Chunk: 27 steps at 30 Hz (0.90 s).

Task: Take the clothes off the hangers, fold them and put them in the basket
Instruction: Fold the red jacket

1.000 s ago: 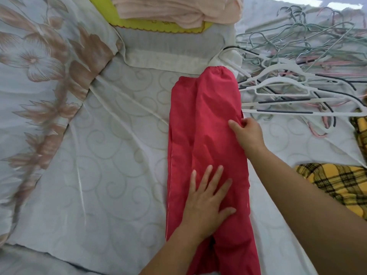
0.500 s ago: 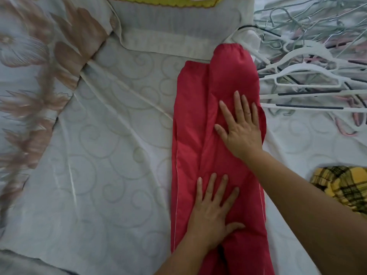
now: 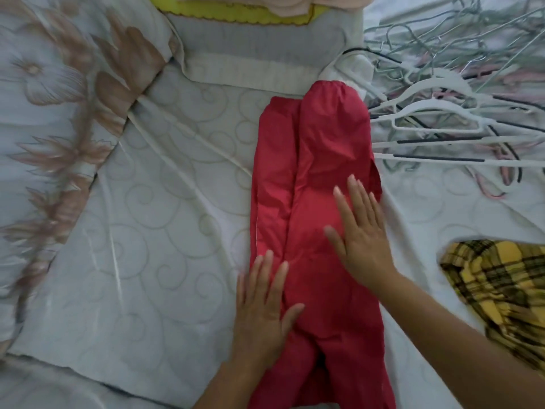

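A bare left hand [image 3: 262,308] and bare right hand [image 3: 362,234], each on a bare forearm. The fingernails look short and plain, though motion blur softens them.

I see the trousers [image 3: 318,178] lying lengthwise on the bed [image 3: 165,231], the hangers [image 3: 442,122] heaped just to their right. The basket [image 3: 221,16] sits behind them; another garment [image 3: 501,290] lies nearer me, at right.

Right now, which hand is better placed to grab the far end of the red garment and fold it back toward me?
Right, probably. The right hand lies flat farther up the red garment, nearer its far end; the left hand lies flat lower down, placed to pin the cloth.
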Available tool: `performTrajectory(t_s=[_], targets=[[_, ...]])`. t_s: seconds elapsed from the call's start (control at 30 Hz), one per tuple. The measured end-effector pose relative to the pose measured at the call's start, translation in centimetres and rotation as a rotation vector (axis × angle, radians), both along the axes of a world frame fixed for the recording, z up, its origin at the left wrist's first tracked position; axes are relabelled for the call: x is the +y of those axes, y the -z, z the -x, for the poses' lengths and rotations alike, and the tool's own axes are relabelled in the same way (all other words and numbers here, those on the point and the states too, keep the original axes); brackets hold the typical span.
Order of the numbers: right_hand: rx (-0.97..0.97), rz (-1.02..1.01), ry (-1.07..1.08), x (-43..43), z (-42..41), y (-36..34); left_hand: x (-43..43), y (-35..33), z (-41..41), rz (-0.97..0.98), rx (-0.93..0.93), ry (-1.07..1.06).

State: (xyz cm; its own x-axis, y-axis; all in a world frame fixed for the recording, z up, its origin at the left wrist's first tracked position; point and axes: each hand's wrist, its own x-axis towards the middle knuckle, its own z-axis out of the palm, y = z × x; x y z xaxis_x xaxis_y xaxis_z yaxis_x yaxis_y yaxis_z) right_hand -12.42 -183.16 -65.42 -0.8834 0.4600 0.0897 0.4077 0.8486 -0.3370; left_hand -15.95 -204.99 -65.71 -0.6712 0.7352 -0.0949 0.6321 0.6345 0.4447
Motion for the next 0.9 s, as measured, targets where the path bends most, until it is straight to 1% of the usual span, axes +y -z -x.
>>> performTrajectory(t_s=[0.07,0.17,0.23,0.3,0.33,0.37,0.4,0.43,0.5,0.53,0.57,0.63,0.73,0.9], targets=[[-0.009,0.053,-0.072,-3.6,-4.5,-0.2,-1.9,-0.5,-1.5,0.033,-0.097,-0.167],[-0.193,-0.024,-0.171,-4.9,-9.3,2.4,-3.3,0.2,-3.8,0.067,-0.301,-0.364],[-0.284,-0.007,-0.163,-4.4,-9.9,4.0,-3.3,0.8,-4.7,-0.015,-0.404,-0.561],[-0.283,-0.001,-0.192,-4.0,-9.3,4.2,-2.9,0.6,-4.4,-0.092,-0.571,-0.721],[-0.251,0.022,-0.194,-3.9,-9.2,3.7,-2.8,0.4,-4.3,-0.110,-0.643,-0.784],[-0.205,0.072,-0.149,-3.8,-9.4,3.1,-3.0,0.2,-4.2,-0.124,-0.723,-0.834],[-0.176,0.170,-0.042,-3.7,-10.2,2.8,-3.3,-0.2,-4.0,-0.141,-0.811,-0.861],[-0.136,0.306,0.119,-3.9,-10.9,2.0,-3.8,-0.5,-3.9,-0.159,-0.893,-0.865],[-0.116,0.677,0.480,-4.9,-12.6,0.7,-4.8,-1.3,-4.1,-0.144,-1.010,-0.832],[-0.143,0.847,0.588,-5.5,-13.5,0.3,-5.2,-1.6,-4.3,-0.116,-1.052,-0.813],[-0.189,0.968,0.639,-6.1,-14.2,0.0,-5.6,-1.7,-4.5,-0.100,-1.085,-0.805],[-0.254,1.091,0.640,-7.1,-15.1,-0.7,-6.1,-2.2,-4.9,-0.077,-1.133,-0.805],[-0.253,1.250,0.615,-7.5,-16.2,-1.6,-7.0,-3.1,-5.7,-0.068,-1.149,-0.777],[-0.243,1.360,0.645,-8.4,-19.1,-5.2,-9.8,-6.4,-8.4,-0.124,-1.128,-0.767]])
